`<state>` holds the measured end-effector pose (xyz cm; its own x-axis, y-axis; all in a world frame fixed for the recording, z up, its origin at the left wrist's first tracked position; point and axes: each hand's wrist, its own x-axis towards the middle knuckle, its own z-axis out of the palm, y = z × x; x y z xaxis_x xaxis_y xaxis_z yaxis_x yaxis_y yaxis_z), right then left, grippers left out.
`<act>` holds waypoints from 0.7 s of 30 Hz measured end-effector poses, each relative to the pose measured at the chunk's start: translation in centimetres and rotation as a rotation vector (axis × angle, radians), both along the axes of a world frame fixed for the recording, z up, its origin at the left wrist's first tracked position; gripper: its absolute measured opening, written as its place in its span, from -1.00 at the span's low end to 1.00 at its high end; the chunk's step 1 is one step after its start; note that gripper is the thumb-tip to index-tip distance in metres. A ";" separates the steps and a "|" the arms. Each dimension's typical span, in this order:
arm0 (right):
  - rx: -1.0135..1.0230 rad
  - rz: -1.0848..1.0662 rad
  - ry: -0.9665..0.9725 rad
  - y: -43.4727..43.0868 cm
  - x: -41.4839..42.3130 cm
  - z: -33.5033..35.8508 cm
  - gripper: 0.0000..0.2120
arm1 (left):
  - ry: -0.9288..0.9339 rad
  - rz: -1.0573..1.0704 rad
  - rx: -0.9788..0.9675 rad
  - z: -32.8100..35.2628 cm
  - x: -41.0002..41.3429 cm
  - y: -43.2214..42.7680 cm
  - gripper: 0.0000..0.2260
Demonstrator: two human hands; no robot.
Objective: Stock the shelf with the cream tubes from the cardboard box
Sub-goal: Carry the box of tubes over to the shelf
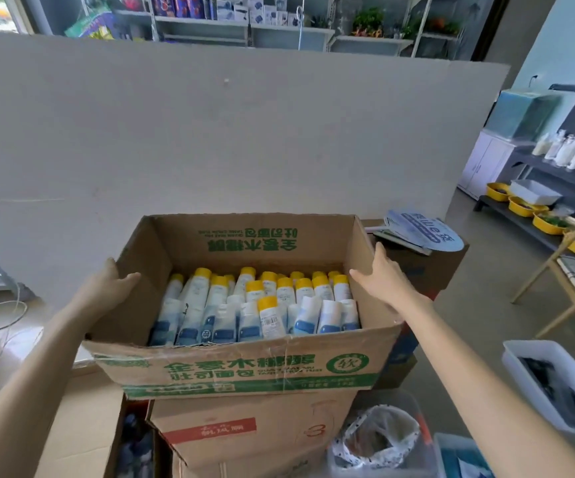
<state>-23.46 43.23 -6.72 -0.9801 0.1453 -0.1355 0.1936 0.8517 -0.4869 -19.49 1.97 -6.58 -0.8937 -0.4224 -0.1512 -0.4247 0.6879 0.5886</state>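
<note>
An open cardboard box (244, 370) with green print fills the middle of the head view. It holds several white and blue cream tubes (269, 312) with yellow caps, standing packed together with their caps toward the far side. My left hand (106, 288) grips the box's left wall, thumb over the rim on the inside. My right hand (382, 281) grips the right wall, its thumb inside and its fingers along the outside. The box is above a second brown carton (255, 429); I cannot tell whether it rests on it.
A grey partition wall (244, 132) stands just behind the box, with white store shelves (210, 25) beyond it. A dark shelf (555, 174) with white bottles and yellow bowls (520, 205) runs along the right. A wooden rack (562, 270), a white bin (555, 384) and a plastic bag (379, 436) crowd the floor at right.
</note>
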 end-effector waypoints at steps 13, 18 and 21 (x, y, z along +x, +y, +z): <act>0.159 -0.111 -0.044 -0.1 -3.5 -0.1 -0.68 | -0.097 0.034 0.141 -0.7 -4.3 -2.2 -0.77; 0.218 -0.068 -0.016 -0.1 -2.5 0.0 -0.67 | -0.063 -0.014 0.172 -1.1 -3.4 -2.7 -0.85; 0.188 -0.094 0.013 0.1 -1.2 0.4 -0.70 | -0.030 -0.055 0.235 -0.7 -2.9 -2.9 -0.84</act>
<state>-24.65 43.37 -6.34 -0.9625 0.2577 -0.0851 0.2713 0.9062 -0.3244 -22.38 -0.90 -7.25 -0.9079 -0.3237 -0.2664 -0.4104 0.5562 0.7227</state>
